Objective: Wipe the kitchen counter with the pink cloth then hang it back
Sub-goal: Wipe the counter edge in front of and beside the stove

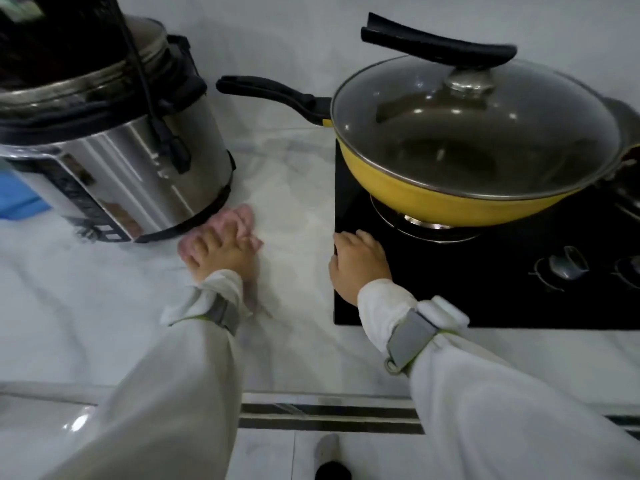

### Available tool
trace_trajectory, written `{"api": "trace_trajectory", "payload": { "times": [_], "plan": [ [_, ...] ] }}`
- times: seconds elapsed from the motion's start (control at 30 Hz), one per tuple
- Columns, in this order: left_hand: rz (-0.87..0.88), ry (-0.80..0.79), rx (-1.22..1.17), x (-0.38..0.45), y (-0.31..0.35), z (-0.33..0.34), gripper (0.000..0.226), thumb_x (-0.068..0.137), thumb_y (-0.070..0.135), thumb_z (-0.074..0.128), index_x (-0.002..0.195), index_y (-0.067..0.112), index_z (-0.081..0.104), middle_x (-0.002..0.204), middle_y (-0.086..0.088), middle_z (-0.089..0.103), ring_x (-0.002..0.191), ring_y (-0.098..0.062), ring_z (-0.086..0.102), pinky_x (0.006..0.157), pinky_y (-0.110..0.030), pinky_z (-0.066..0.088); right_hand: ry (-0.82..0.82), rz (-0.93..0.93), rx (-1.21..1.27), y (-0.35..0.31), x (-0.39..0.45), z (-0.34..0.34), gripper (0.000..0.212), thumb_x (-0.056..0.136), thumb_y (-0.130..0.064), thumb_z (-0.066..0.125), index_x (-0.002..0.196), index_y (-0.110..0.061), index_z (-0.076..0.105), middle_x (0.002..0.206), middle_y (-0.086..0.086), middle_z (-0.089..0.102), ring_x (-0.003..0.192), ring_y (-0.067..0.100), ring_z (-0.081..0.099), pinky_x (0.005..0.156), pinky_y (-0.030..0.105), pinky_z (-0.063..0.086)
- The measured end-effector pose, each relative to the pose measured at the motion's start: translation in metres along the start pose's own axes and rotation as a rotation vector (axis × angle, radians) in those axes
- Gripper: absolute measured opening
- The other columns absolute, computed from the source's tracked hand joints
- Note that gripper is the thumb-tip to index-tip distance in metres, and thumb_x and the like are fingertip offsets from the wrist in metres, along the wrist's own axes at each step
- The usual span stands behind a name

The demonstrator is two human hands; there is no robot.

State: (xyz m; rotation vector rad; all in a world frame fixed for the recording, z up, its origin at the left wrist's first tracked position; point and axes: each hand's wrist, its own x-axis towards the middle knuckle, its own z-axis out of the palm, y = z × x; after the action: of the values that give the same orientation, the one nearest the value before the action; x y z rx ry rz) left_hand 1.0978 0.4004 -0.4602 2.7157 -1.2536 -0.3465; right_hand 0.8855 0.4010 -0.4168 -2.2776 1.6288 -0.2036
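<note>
White counter (pixel 104 306), left hand (pixel 216 258) flat on pink cloth (pixel 239 220)

Pink cloth (pixel 239 223): crumpled and bunched, lying flat on the counter, partly covered by a hand, blurred at its edges.
Kitchen counter (pixel 104 306): pale, glossy, marble-veined, spanning the scene left to right.
Cloth's place: left of centre, mid-depth, touching a steel cooker's base.
</note>
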Motion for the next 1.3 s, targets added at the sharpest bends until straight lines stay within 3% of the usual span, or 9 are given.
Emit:
{"api": "trace_trajectory", "payload": {
  "times": [0.23,0.43,0.53,0.63,0.73,0.97,1.1,1.2,1.3],
  "plan": [
    [-0.270,0.059,-0.143,-0.045,0.012,0.006,0.056,0.097,0.044,0.033,0.150,0.027,0.022,0.161,-0.014,0.006,0.148,-0.036,0.001,0.116,-0.055,-0.002,-0.033,-0.024,-0.011,0.015,-0.029,-0.001,0.039,0.095,-0.015,0.038,0.132,-0.008,0.045,0.140,0.008,0.049,0.136,0.029,0.031,0.113,0.039,0.025],
    [0.310,0.148,-0.144,-0.123,0.101,0.021,0.052,0.092,0.026,0.039,0.143,0.023,0.029,0.142,-0.006,0.041,0.127,-0.030,0.044,0.097,-0.040,0.036,0.039,0.003,0.080,0.033,-0.049,-0.002,0.042,0.095,-0.013,0.038,0.137,-0.009,0.042,0.139,0.010,0.050,0.135,0.030,0.035,0.111,0.037,0.027],
    [0.297,-0.041,-0.152,-0.164,0.120,0.028,0.052,0.099,0.040,0.028,0.149,0.027,0.021,0.159,-0.008,0.016,0.146,-0.029,0.013,0.116,-0.052,0.013,0.162,0.084,0.176,0.052,-0.061,-0.007,0.039,0.093,-0.012,0.041,0.131,-0.010,0.049,0.129,0.015,0.057,0.125,0.033,0.044,0.101,0.037,0.034],
    [0.363,-0.160,0.045,-0.181,0.109,0.033,0.051,0.097,0.052,0.020,0.147,0.048,0.008,0.162,-0.001,-0.008,0.148,-0.032,-0.010,0.114,-0.062,0.000,0.157,0.142,0.174,0.064,-0.070,-0.010,0.041,0.093,-0.011,0.041,0.133,-0.008,0.047,0.131,0.016,0.056,0.125,0.034,0.042,0.102,0.037,0.033],
    [0.358,-0.194,0.054,-0.174,0.102,0.030,0.053,0.094,0.058,0.020,0.145,0.053,0.003,0.161,0.003,-0.010,0.148,-0.030,-0.012,0.114,-0.060,-0.001,0.128,0.084,0.130,0.058,-0.076,-0.006,0.038,0.093,-0.013,0.040,0.130,-0.008,0.050,0.127,0.015,0.059,0.124,0.032,0.043,0.104,0.036,0.031],
    [0.035,-0.098,-0.024,-0.150,0.058,0.027,0.056,0.097,0.050,0.018,0.150,0.040,0.002,0.162,0.003,-0.005,0.149,-0.026,-0.008,0.114,-0.061,-0.004,0.144,-0.002,0.076,0.081,-0.097,0.000,0.045,0.098,-0.026,0.031,0.139,-0.012,0.040,0.141,0.005,0.050,0.138,0.026,0.030,0.115,0.038,0.018],
    [0.033,-0.098,-0.079,-0.184,0.081,0.035,0.061,0.097,0.049,0.019,0.152,0.031,0.002,0.162,0.002,-0.004,0.149,-0.026,-0.009,0.112,-0.062,-0.005,0.253,-0.013,0.065,0.103,-0.119,0.004,0.070,0.083,-0.044,0.014,0.135,-0.010,0.047,0.138,0.008,0.053,0.135,0.030,0.037,0.115,0.047,0.019],
    [0.019,-0.012,-0.073,-0.214,0.106,0.048,0.066,0.096,0.051,0.026,0.153,0.026,0.005,0.162,-0.006,-0.002,0.148,-0.030,-0.005,0.113,-0.064,-0.001,0.346,-0.015,0.013,0.114,-0.132,0.008,0.063,0.084,-0.039,0.023,0.130,-0.008,0.052,0.135,0.012,0.056,0.131,0.034,0.043,0.111,0.054,0.023],
    [0.263,-0.075,0.074,-0.238,0.125,0.058,0.067,0.096,0.050,0.024,0.152,0.029,-0.006,0.161,-0.005,-0.011,0.148,-0.029,-0.012,0.112,-0.064,-0.004,0.440,-0.054,0.012,0.117,-0.136,0.008,0.056,0.083,-0.036,0.032,0.125,-0.007,0.054,0.131,0.014,0.058,0.128,0.034,0.046,0.110,0.053,0.023]
  ]
}}
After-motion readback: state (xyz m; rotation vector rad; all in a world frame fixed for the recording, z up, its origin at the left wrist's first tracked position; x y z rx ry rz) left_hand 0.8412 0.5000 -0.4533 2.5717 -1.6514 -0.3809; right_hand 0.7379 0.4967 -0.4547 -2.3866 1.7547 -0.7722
